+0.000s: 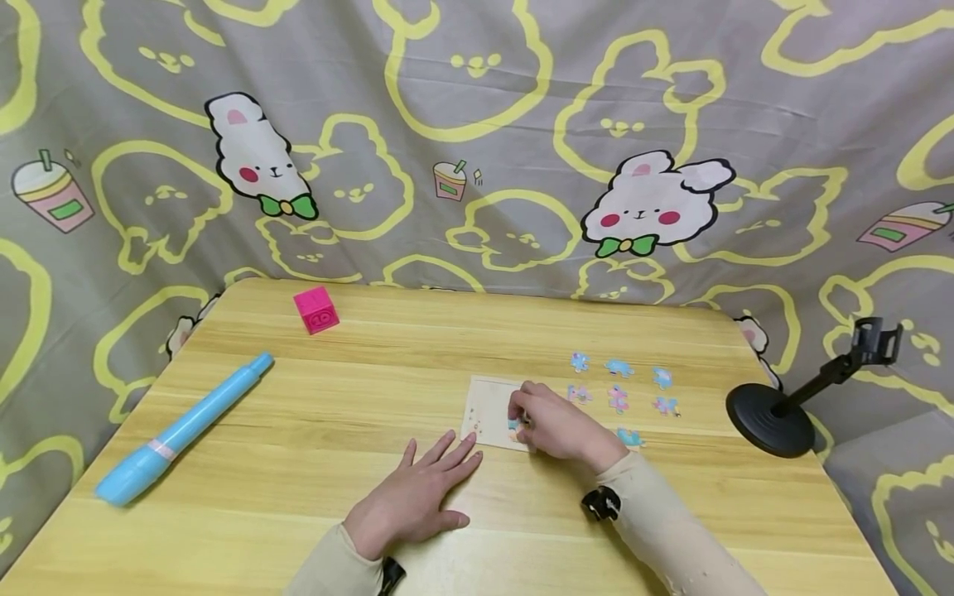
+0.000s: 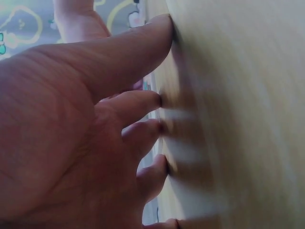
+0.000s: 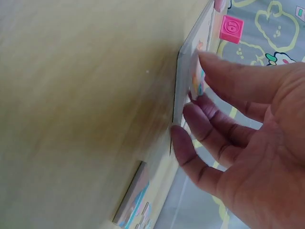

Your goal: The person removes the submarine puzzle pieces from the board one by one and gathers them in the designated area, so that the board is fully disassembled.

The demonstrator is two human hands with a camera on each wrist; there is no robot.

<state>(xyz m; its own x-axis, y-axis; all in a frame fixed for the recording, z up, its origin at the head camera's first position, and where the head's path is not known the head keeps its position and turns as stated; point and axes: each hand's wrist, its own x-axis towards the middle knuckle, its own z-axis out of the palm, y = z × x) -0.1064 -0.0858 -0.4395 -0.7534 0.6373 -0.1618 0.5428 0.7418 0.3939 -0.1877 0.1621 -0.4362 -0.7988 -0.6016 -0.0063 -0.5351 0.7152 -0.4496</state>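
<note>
My right hand point(image 1: 555, 422) pinches a small jigsaw puzzle piece point(image 3: 198, 78) between thumb and fingers, at the right part of a pale puzzle board point(image 1: 488, 406). In the right wrist view the piece stands tilted close over the board, its coloured face partly hidden by the thumb. My left hand point(image 1: 417, 492) lies with fingers spread on the table, fingertips at the board's lower left corner. The left wrist view shows its fingertips point(image 2: 159, 99) against the wood. Right of the board, several blue and pink puzzle pieces point(image 1: 619, 399) lie in loose rows.
A black stand point(image 1: 771, 418) with a round base is at the table's right edge. A pink cube point(image 1: 316, 310) sits at the back left, and a long light-blue stick-like object point(image 1: 186, 426) lies along the left side. A patterned curtain point(image 1: 477, 149) hangs behind the wooden table point(image 1: 298, 513).
</note>
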